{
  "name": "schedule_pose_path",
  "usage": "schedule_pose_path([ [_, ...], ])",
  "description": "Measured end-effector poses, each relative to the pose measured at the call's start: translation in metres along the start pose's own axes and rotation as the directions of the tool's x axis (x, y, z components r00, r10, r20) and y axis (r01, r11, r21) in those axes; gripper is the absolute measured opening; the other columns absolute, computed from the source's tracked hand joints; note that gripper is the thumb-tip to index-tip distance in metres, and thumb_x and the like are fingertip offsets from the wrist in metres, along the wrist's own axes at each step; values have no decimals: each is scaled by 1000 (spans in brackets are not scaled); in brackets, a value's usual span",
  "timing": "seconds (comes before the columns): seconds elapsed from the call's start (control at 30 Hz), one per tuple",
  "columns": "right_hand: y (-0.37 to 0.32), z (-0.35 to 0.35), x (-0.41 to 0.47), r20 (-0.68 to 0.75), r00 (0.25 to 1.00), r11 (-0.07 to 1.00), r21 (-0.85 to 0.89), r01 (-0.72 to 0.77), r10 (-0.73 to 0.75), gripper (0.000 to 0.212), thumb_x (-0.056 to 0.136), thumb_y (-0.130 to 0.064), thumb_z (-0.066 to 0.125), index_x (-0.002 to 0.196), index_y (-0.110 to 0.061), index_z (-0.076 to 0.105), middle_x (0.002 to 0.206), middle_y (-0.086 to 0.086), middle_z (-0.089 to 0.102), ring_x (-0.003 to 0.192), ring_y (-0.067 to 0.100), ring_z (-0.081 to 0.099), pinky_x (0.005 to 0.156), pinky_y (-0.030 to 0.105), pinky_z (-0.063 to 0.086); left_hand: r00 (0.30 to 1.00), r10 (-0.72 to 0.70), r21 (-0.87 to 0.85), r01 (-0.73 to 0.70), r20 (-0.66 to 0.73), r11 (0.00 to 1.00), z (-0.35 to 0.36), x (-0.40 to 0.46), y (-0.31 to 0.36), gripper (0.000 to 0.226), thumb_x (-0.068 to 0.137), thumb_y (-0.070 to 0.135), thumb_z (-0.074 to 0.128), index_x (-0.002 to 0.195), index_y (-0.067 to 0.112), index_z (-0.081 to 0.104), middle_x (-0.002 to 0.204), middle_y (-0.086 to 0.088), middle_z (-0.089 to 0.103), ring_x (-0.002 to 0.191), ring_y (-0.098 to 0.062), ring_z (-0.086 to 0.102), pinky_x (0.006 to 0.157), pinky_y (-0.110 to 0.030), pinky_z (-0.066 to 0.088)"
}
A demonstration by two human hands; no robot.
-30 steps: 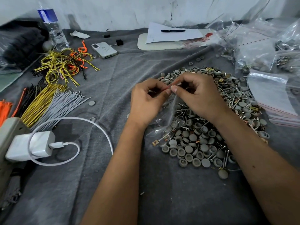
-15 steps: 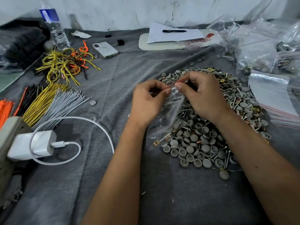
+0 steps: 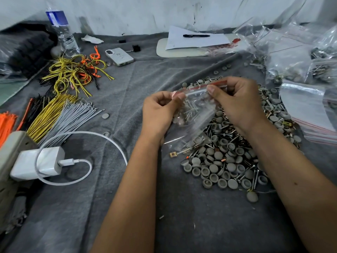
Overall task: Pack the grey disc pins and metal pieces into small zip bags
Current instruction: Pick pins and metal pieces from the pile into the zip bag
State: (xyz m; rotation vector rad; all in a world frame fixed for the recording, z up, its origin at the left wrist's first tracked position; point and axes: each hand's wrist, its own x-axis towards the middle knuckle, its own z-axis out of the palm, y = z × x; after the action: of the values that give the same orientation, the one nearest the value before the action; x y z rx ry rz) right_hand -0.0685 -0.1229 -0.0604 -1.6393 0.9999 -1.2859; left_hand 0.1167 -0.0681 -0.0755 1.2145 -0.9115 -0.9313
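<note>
Both hands, left hand (image 3: 160, 110) and right hand (image 3: 237, 101), pinch the zip bag (image 3: 196, 105) by its red strip above the pile (image 3: 228, 161). Bag's partly filled; loads of pins left on the counter (image 3: 182, 225).

The zip bag (image 3: 197, 106) hangs above the pin pile (image 3: 228, 157), wires (image 3: 54, 114) lying well left.

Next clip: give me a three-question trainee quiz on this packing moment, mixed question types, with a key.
1. True or false: both hands pinch the small zip bag along its red-striped top edge.
2. The phone lies nearest which? A) yellow wire loops B) white charger C) pen
3. Fill in: the bag is held above the ____ of grey disc pins.

Key: 1 true; 2 A; 3 pile. Left hand, right hand.
</note>
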Motion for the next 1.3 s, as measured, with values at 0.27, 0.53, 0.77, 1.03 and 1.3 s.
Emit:
schedule_pose_path([
  [0.27,-5,-1,-2,136,980,944,277,-176,143,22,79,-25,77,95,-9,76,83,8,76,73,16,68,68,28,56,1000,3,-229,1,16,973,2,0,3,4,83,0,78,82,3,75,73,-11,76,57,-14,68,51,-22,55],
  [0.53,-2,-2,-1,104,980,941,276,-194,171,14,86,-8,76,99,-6,77,86,12,77,78,21,67,71,31,56,992,-82,-265,104,92,959,-1,-2,4,7,80,4,80,86,2,76,77,-13,77,56,-12,70,51,-21,56],
  [0.77,-2,-3,0,108,978,935,291,-201,177,8,86,-10,76,94,-11,78,80,7,77,73,20,66,68,33,50,994,25,-234,0,103,972,-2,-2,5,15,79,1,80,73,15,80,78,-10,78,68,-18,75,61,-28,61],
  [1.03,-24,-1,7,242,943,788,-522,326,-230,28,83,-38,82,108,-26,77,108,-16,70,105,8,55,97,41,45,985,142,101,-151,98,983,1,1,-1,12,82,-7,78,88,3,76,84,-6,78,73,-11,72,69,-22,57],
  [1.3,-43,9,17,430,872,728,-516,451,-234,8,83,-35,83,88,-31,78,91,-20,71,98,8,59,101,59,40,973,197,155,-214,120,965,2,-3,1,9,83,-1,81,90,-4,77,88,-15,78,82,-23,76,79,-32,63],
])
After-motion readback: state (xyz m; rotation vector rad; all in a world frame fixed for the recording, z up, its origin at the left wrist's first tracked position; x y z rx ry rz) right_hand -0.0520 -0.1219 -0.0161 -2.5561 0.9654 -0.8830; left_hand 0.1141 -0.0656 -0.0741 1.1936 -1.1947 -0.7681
